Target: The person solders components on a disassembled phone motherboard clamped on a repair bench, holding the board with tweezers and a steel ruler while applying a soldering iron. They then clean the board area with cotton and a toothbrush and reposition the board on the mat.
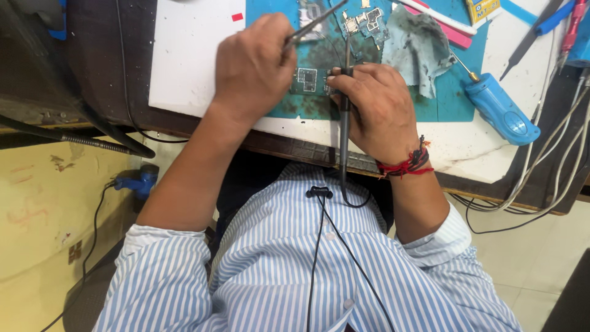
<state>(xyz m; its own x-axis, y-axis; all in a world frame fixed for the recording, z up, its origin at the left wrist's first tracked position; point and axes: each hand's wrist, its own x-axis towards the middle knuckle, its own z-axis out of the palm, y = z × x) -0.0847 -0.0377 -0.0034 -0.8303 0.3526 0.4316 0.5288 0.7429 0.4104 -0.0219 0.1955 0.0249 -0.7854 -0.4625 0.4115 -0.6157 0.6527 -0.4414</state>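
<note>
My left hand is closed around thin metal tweezers whose tips point up and to the right. My right hand, with a red thread band at the wrist, grips a slim dark soldering pen held upright; its cord loops down toward my striped shirt. Between the two hands a small green circuit board lies on a teal work mat. The pen's tip is close to the board's right edge, partly hidden by my fingers.
A second circuit board and a stained grey cloth lie further back on the mat. A blue handheld tool rests at the right beside several white cables. A white tabletop extends left; a black hose hangs below.
</note>
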